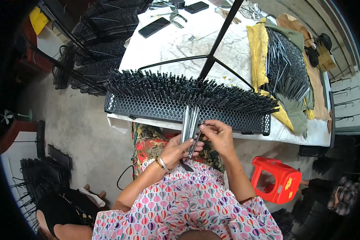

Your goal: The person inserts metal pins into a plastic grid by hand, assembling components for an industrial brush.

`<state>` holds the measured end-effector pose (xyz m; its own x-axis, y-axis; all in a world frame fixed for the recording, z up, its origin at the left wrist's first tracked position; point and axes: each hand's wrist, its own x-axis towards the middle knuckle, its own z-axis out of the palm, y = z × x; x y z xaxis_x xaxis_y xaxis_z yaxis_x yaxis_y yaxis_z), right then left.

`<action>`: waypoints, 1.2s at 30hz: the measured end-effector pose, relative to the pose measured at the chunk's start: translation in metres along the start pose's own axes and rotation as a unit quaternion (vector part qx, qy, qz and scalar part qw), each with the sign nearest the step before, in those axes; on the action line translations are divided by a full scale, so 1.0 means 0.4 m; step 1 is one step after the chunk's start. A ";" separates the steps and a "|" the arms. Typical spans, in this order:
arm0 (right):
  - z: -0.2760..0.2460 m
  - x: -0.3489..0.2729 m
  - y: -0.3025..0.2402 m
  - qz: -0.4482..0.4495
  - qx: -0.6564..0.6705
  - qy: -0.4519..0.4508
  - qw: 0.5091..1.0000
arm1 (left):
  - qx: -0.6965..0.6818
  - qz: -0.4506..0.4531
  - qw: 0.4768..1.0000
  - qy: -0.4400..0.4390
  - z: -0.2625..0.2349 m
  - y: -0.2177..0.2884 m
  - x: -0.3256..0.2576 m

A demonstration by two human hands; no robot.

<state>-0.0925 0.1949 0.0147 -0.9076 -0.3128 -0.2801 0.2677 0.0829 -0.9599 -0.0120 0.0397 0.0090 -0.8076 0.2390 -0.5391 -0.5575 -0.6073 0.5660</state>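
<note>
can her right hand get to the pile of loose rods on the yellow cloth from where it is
Probably yes: the right hand pinches one rod, and the pile of rods lies uncovered on her right, past the perforated tray.

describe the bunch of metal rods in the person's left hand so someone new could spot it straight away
Start at the long black perforated rack bristling with dark rods along the white table's near edge. Just below its middle, the left hand grips a small bunch of metal rods. Unlike the racked rods, these are paler, upright and hand-held.
</note>
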 end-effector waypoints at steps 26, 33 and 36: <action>-0.024 -0.067 0.027 -0.546 -0.415 -0.118 0.718 | -0.004 -0.029 1.000 0.009 -0.034 -0.032 0.022; -0.048 -0.059 -0.018 -0.563 -0.373 -0.086 0.732 | -0.067 -0.032 0.997 -0.003 -0.004 -0.011 0.005; -0.057 -0.021 -0.075 -0.524 -0.277 0.007 0.805 | -0.024 -0.042 0.997 -0.067 0.001 0.005 -0.006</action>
<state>-0.1001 0.2166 0.0455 -0.5453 -0.4760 0.6900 -0.8299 0.1905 -0.5244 -0.0111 0.0382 0.0118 -0.7790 0.3867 -0.4936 -0.6166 -0.6156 0.4907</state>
